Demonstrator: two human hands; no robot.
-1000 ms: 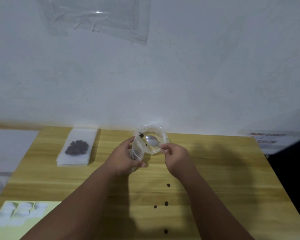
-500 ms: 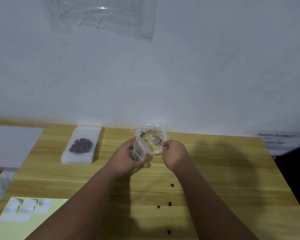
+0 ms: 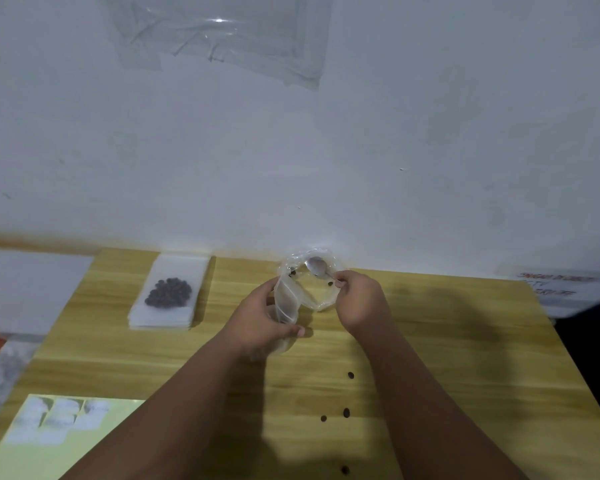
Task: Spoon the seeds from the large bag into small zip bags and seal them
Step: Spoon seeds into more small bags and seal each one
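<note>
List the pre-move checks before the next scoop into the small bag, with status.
1. Right hand pinches spoon handle: ok.
2. Left hand holds small zip bag: ok.
3. Small zip bag mouth open: cannot tell.
4. Spoon loaded: not ok, bowl looks empty.
5. Large bag holds enough seeds: not ok, two visible.
6. Table free of spills: not ok, four loose seeds.

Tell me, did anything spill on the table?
Yes. Four dark seeds lie scattered loose on the wooden table, towards its near edge and outside any bag. They look spilled.
</note>
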